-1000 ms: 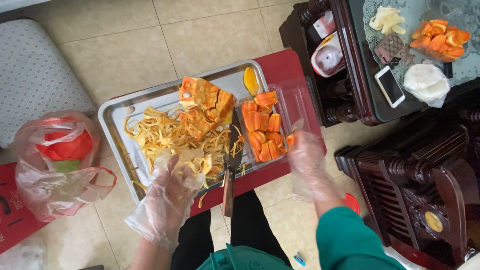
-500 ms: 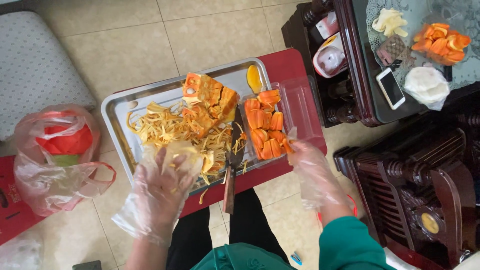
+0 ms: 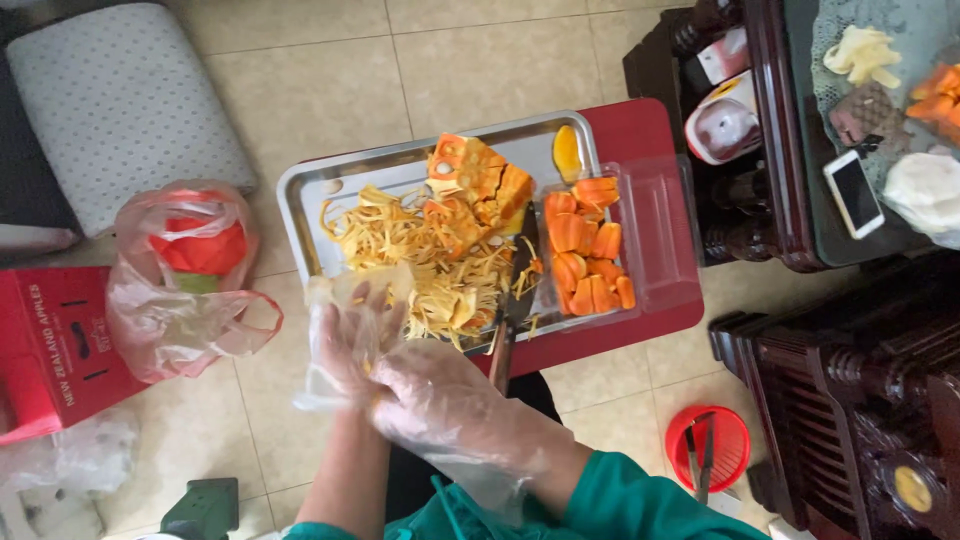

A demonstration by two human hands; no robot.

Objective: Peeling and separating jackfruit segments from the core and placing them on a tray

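Both of my hands wear loose clear plastic gloves. My left hand [image 3: 345,335] hovers with fingers spread at the near edge of a metal tray [image 3: 300,200]. My right hand [image 3: 445,400] has crossed over and closes on the glove at my left wrist. The tray holds a heap of yellow fruit strands [image 3: 420,260] and a cut orange fruit chunk [image 3: 475,180]. A knife [image 3: 503,345] lies on the tray's near edge, handle toward me. A clear plastic box [image 3: 655,235] beside it holds orange fruit pods [image 3: 585,255].
The tray and box sit on a low red table [image 3: 640,135]. To the left are a plastic bag [image 3: 190,280], a red carton [image 3: 45,350] and a grey cushion [image 3: 120,100]. Dark wooden furniture [image 3: 850,380] with a phone [image 3: 853,193] stands right; a small red basket [image 3: 708,445] is on the floor.
My right hand has left the clear box and swung left across my body onto my left wrist. My left hand stayed at the tray's near edge.
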